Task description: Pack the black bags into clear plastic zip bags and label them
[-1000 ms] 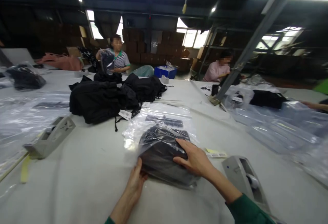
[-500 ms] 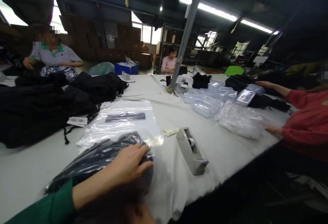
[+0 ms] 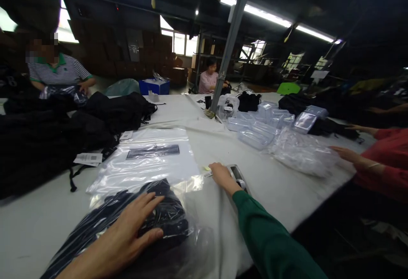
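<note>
My left hand (image 3: 127, 233) lies flat, fingers spread, on a black garment sealed in a clear plastic bag (image 3: 168, 217) at the near edge of the white table (image 3: 280, 185). My right hand (image 3: 220, 175), in a green sleeve, is stretched out to the right. Its fingers are curled down at a small yellow-and-white label (image 3: 207, 169), right beside a grey tape dispenser (image 3: 239, 176). What the fingers pinch is too small to make out.
A stack of empty clear bags (image 3: 153, 160) lies behind the bagged garment. Black garments (image 3: 47, 134) are heaped at the left. More clear bags (image 3: 299, 153) lie at the right under a red-sleeved co-worker's hands (image 3: 347, 155). A metal post (image 3: 229, 45) rises mid-table.
The view swung right. My right hand left the bagged garment and reached over to the label by the tape dispenser; my left hand now lies flat on the bag.
</note>
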{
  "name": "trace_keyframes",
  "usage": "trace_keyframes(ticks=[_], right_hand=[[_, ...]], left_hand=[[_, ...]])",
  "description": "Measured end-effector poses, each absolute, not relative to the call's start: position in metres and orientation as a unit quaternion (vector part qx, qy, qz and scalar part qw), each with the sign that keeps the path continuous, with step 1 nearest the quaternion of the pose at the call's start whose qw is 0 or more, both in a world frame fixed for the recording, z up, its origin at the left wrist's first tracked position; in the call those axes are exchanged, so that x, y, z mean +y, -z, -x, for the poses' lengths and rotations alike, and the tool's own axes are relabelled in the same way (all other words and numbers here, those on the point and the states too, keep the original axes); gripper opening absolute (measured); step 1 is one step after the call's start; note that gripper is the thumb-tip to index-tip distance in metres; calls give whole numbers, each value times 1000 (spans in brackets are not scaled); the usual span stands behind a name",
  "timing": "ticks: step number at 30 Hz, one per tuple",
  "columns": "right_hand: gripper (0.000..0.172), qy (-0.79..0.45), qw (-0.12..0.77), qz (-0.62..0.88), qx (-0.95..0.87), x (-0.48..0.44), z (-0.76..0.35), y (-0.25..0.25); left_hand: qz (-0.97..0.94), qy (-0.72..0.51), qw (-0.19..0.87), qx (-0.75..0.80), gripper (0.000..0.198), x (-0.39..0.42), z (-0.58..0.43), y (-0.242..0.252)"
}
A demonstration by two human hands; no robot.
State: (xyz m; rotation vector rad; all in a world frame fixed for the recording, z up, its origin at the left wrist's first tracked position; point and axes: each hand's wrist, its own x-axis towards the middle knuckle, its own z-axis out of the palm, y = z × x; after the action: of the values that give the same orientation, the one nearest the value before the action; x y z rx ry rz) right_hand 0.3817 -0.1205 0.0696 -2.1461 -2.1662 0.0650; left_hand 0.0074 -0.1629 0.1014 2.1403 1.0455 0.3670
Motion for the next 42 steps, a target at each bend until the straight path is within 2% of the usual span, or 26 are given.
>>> trace_keyframes(ticks=[5, 8, 13, 17, 20, 24, 25, 26, 28, 29, 31, 33, 37, 39, 42], right_hand=[[14, -55, 62, 752, -654, -98, -380, -45], [16, -94, 96, 766, -629, -96, -381, -45], [34, -187, 196, 740, -616, -105, -373, -74], [41, -275, 246, 653, -662, -127, -348, -119], [29, -298, 228, 545, -750, -142, -316, -157], [14, -219, 130, 357, -899, -153, -264, -197], [12, -196, 120, 327, -917, -155, -254, -204], [11, -174, 126, 310, -926, -158, -245, -210], [9, -128, 205, 323, -915, -166, -237, -217], [8, -110, 272, 352, -889, -172, -236, -217], [14, -118, 420, 434, -788, -188, -239, -212], [30, -211, 515, 500, -663, -206, -240, -197], [48, -464, 523, 494, -517, -229, -221, -162], [53, -521, 541, 456, -477, -233, -205, -154], [47, -552, 573, 390, -463, -233, -188, -155]], left_hand=[[-822, -120, 347, 436, 56, -167, 16, -68], [-822, -152, 324, 444, 52, -167, 19, -62], [-834, -181, 303, 425, 45, -159, 13, -72], [-780, -278, 324, 458, 39, -157, 8, -96], [-712, -358, 368, 478, 45, -157, 5, -131], [-726, -379, 369, 439, 78, -158, -10, -178], [-741, -360, 377, 423, 74, -158, -14, -185], [-752, -335, 397, 406, 61, -159, -17, -188], [-738, -310, 457, 387, 33, -163, -21, -187], [-708, -326, 489, 390, 28, -166, -21, -181], [-599, -419, 537, 420, 29, -174, -18, -166], [-469, -523, 562, 437, 36, -185, -16, -147], [-358, -600, 590, 406, 41, -215, -26, -119], [-345, -603, 595, 403, 41, -230, -35, -112], [-353, -585, 599, 418, 42, -250, -48, -104]])
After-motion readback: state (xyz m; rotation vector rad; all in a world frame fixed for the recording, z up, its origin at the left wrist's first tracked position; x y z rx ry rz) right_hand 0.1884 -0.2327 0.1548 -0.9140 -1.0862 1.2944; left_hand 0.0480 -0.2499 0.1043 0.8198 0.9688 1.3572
